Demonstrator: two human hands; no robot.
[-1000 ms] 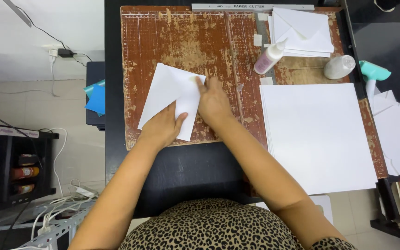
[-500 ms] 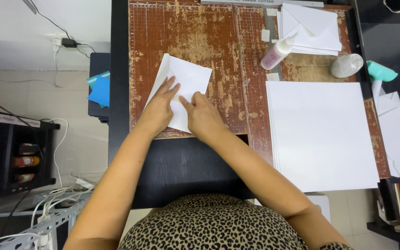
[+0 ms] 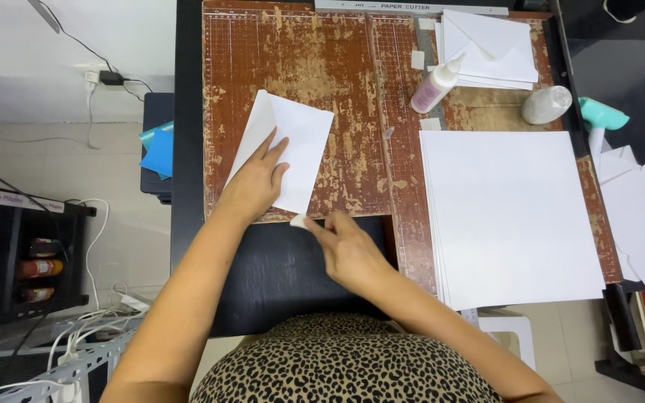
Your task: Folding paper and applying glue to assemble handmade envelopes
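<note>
worn brown cutting board (image 3: 300,67) on black table (image 3: 188,149), seen from above. one folded white paper (image 3: 296,149) lying tilted on the board, near its lower left part. left hand (image 3: 255,183) pressed flat on the paper's lower half, fingers stretched and a little spread, gripping nothing. right hand (image 3: 349,250) just below the board's edge, over the table, fingers loosely bent, index tip touching one small white scrap (image 3: 298,221) at the paper's bottom corner; cannot tell if pinched or only touched. one stack of large white sheets (image 3: 513,216) to the right, well apart from the hands. one glue bottle (image 3: 436,83) with pink label lying tilted near the top. one pile of folded white envelopes (image 3: 490,52) in the top right corner. one clear round jar (image 3: 546,104) beside it. blue paper (image 3: 160,153) at left, off the table.
</note>
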